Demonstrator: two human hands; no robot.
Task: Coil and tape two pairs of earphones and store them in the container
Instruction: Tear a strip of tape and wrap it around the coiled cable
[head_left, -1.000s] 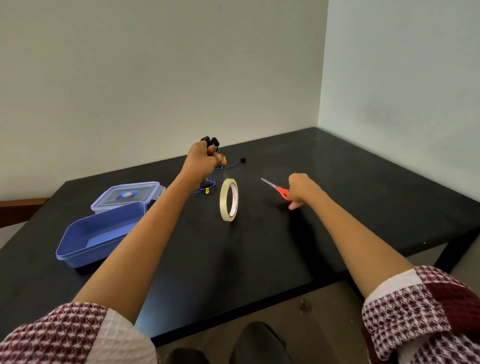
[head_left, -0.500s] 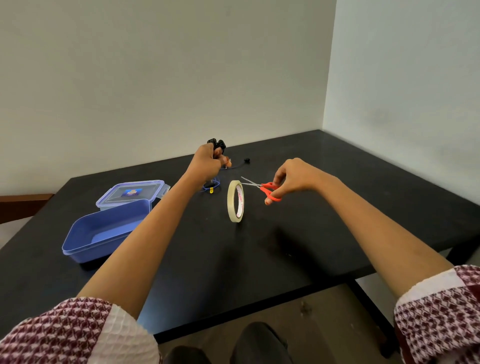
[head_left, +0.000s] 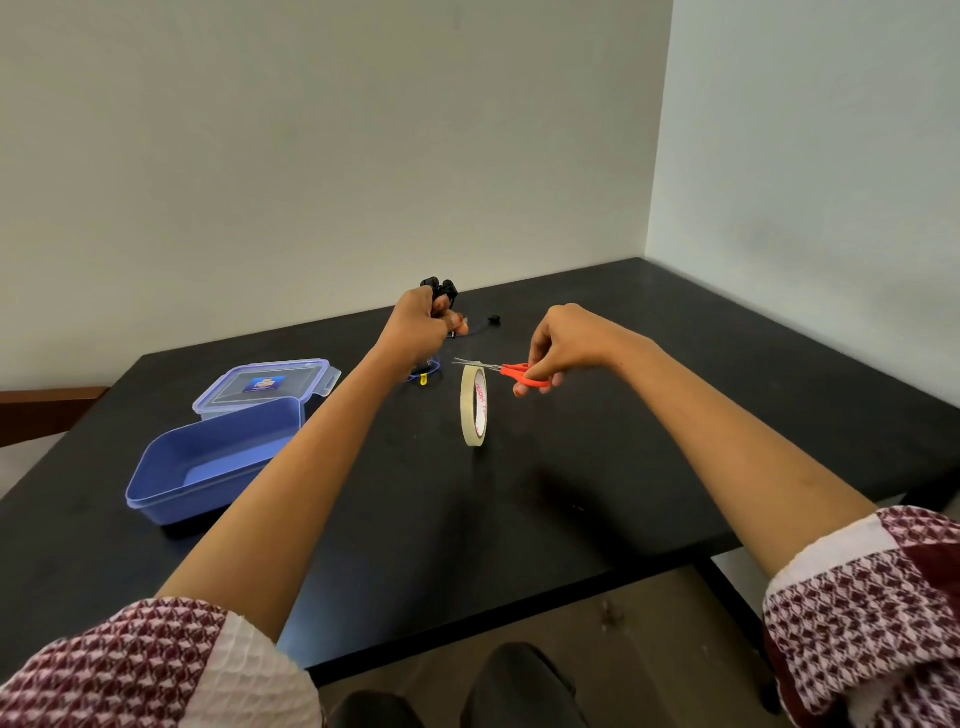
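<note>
Both arms stretch forward, left hand (head_left: 415, 328) clenched and raised, right hand (head_left: 565, 340) with fingers (head_left: 537, 364) curled downward, pinching.

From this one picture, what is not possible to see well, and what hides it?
Head view: black earphones, mostly wrapped inside the left hand; coil state unclear.
Head view: blue earphones, partly behind the left forearm, too small.
Head view: scissors handles, covered by the right hand.
Head view: lid label, too small to read.
</note>
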